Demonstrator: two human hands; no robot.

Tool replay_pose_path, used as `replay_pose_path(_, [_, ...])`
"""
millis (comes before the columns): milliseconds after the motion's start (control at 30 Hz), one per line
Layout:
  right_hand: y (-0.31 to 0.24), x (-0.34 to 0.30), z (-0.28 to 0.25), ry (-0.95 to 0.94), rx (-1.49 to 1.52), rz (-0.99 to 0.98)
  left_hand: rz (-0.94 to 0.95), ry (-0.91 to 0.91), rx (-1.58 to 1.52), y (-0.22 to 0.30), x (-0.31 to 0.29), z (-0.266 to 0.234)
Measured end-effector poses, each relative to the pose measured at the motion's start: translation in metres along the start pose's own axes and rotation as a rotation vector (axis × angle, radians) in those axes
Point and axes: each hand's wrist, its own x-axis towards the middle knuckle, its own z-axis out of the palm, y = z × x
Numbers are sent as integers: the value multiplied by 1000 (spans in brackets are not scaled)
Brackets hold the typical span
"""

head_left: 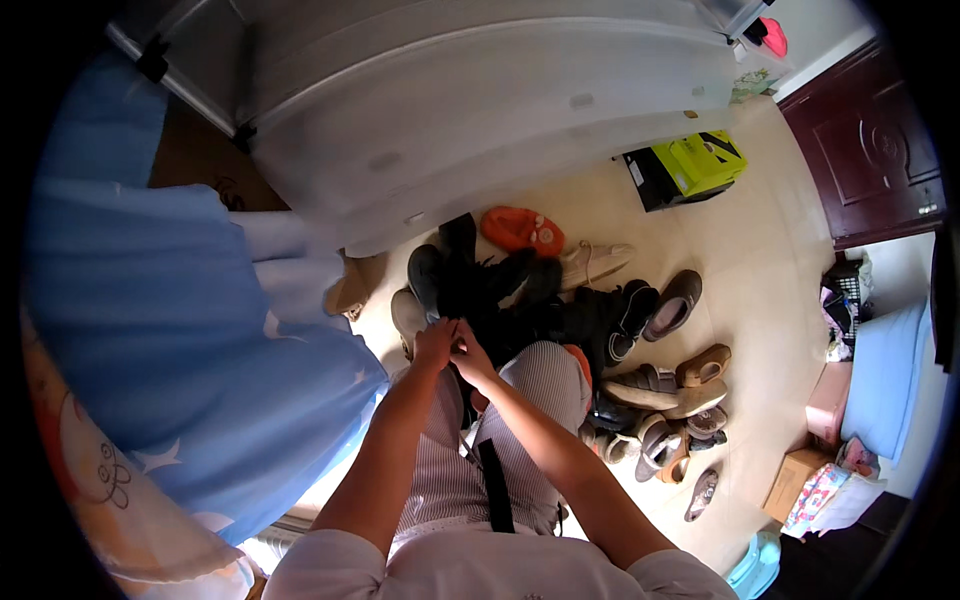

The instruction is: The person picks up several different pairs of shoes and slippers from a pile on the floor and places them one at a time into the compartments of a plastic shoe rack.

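Note:
My left hand [434,342] and my right hand [472,360] meet in front of my knees, fingers bent and close together. Both look closed at the edge of a dark mass of black shoes; what they pinch, if anything, is too dark to make out. Just left of them stands a grey-beige shoe [408,315], with a black shoe [425,278] behind it. Farther back lie an orange-red slipper [522,230] and a cream lace-up shoe [597,263]. On the right are a brown slip-on [674,305] and a tan clog [704,366].
A translucent plastic cover [480,110] spans the far side. The blue bedding [200,330] hangs at the left. A yellow-green and black box [698,163] stands on the floor far right, near a dark red door [875,140]. Cardboard box [795,484] and cloth items lie along the right wall.

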Motion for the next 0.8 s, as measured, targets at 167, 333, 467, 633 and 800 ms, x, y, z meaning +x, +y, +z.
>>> replay_pose_path(167, [7,-11,-9,23,46,-13,-44,51,15,-15,23,14])
replay_pose_path(333, [-13,-15,-2,21,65,22,-77,9,-116,-22,28,13])
replay_pose_path(467, [-17,-11,3,15,79,76,-126,181,-309,-41,17,3])
replay_pose_path(633, [8,1,1,144,-55,-48,52,416,-414,-17,-10,-38])
replay_pose_path(800, [-10,-17,30,243,-514,-209,89,365,-276,-4,-61,-75])
